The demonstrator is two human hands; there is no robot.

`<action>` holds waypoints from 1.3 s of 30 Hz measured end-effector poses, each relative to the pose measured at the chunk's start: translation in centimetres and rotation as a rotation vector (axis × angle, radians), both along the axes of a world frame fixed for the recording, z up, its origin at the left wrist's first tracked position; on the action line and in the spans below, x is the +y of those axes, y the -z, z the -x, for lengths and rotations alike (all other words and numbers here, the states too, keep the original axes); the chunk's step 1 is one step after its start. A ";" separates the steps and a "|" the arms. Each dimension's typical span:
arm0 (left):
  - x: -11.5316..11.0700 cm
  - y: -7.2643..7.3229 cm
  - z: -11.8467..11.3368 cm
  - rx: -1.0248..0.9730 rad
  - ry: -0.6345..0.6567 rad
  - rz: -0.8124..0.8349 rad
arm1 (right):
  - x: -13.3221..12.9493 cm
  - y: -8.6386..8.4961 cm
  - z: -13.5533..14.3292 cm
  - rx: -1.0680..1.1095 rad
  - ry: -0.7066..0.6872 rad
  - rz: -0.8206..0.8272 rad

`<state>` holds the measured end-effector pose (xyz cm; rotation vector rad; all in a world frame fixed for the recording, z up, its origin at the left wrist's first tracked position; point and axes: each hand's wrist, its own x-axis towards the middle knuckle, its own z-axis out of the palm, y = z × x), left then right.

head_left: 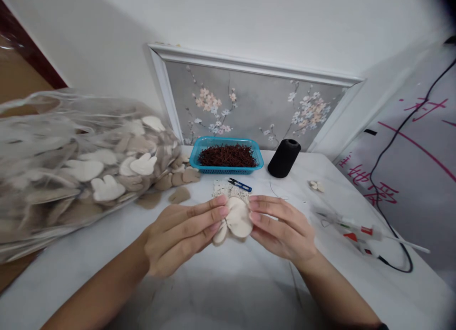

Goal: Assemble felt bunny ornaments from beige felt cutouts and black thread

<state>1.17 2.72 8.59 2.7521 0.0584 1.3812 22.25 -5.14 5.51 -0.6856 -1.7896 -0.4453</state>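
Between my two hands is a cream fabric flower (239,218), its rounded petals gathered at a pinched centre. My left hand (185,230) is closed, its fingertips gripping the flower's left side near that centre. On the opposite side my right hand (285,228) is closed too, holding the edge of the larger petals. Both thumbs are mostly hidden behind the fingers and the flower. Just beyond the fingertips lie small thread snips (240,184) with a blue handle, beside a speckled whitish patch (221,187). A black thread cone (284,159) stands farther back, a thin thread trailing from it.
A large clear plastic bag (71,178) of cream and beige fabric pieces fills the left, some spilling out. A blue basket (226,169) of dark red sticks stands at the back. On the right are a small finished-looking flower (316,186), a glue gun (366,231) and its black cord (377,168).
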 end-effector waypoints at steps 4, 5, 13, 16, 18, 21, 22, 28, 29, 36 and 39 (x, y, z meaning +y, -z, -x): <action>1.2 0.8 -0.3 -0.072 0.082 -0.257 | 0.4 -0.2 0.1 0.015 0.001 -0.028; 1.6 0.9 -0.4 -0.086 0.074 -0.273 | 0.4 -0.2 0.2 0.019 0.006 -0.023; 3.2 -0.1 -2.8 -0.102 0.098 0.243 | 0.3 0.0 0.7 0.321 -0.072 0.604; 3.5 0.3 -4.1 0.239 0.042 0.881 | -0.8 1.4 0.4 0.509 -0.189 1.017; 3.4 1.4 -5.1 0.482 0.052 1.207 | -2.4 3.0 -0.5 0.513 -0.139 1.209; 2.5 3.9 -6.6 0.668 0.117 1.463 | -6.7 6.0 -3.0 0.514 0.240 1.283; 2.0 4.8 -7.0 0.701 0.126 1.508 | -8.5 6.9 -4.0 0.585 0.448 1.176; -0.6 9.0 -8.9 0.828 0.065 1.423 | -18.2 11.7 -11.0 0.932 1.431 0.764; -0.8 9.5 -8.9 0.820 0.048 1.375 | -18.9 12.2 -12.2 0.898 1.508 0.768; -1.5 11.8 -8.2 0.758 -0.003 1.394 | -17.6 13.5 -19.8 0.348 1.561 1.006; -1.9 12.2 -7.9 0.736 0.013 1.452 | -17.3 13.0 -20.8 0.309 1.382 1.102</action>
